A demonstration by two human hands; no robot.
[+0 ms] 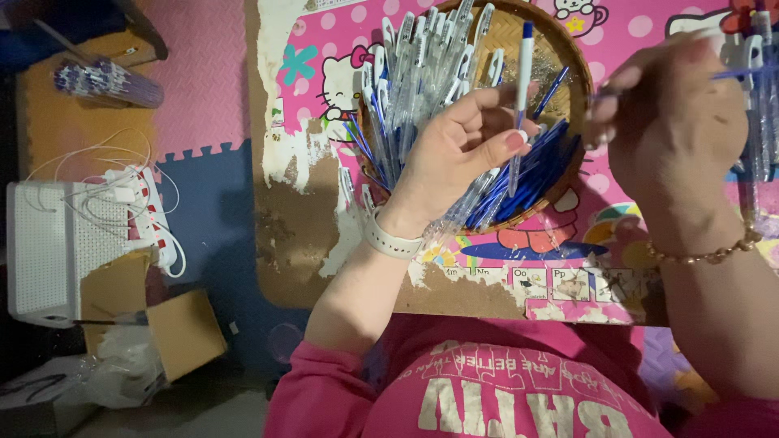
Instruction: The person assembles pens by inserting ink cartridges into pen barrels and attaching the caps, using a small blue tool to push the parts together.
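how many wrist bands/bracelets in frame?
2. A white band on the left wrist, just below the basket; a gold bead bracelet on the right wrist, at the right. Sleeves could hide others further up.

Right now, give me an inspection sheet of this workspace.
Surface: low table, pink cartoon covering worn and peeling.
Job's things: round woven basket filled with clear pen barrels and blue refills.
Clutter: bundle of pens on the floor; cardboard box; white perforated bin.
Hands: left hand holds one pen upright; right hand pinches a blue refill.
Cables: white power strip with tangled white leads.
Surroundings: pink and blue foam floor mats.
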